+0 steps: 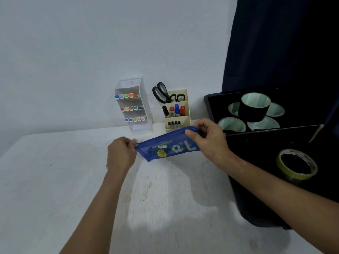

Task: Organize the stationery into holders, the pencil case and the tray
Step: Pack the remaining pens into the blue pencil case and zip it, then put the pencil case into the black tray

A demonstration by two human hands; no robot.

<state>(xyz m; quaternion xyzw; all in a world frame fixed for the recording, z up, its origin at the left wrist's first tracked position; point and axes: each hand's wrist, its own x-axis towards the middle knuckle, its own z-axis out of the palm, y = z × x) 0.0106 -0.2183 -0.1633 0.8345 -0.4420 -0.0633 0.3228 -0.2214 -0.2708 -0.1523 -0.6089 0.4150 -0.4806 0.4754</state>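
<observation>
Two bare forearms reach in from the bottom edge, and between the hands hangs the blue pencil case, lifted just above the white table and tilted so its right end sits higher. At the case's left end the left hand has its fingers curled together, pinching what looks like the zipper pull. At the right end the right hand clamps the top edge, thumb in front and fingers curled behind. A basketball and a football are printed on the case's front.

Just behind the case, against the wall, stands a beige holder with black-handled scissors in its back pocket, markers in the middle one and small dark-capped items in the front. Left of it stands a white tiered holder with three rows of colour-capped pens. To the right lies a black tray; black tape rolls are stacked in its far section, and a yellow-rimmed tape roll lies in the near one.
</observation>
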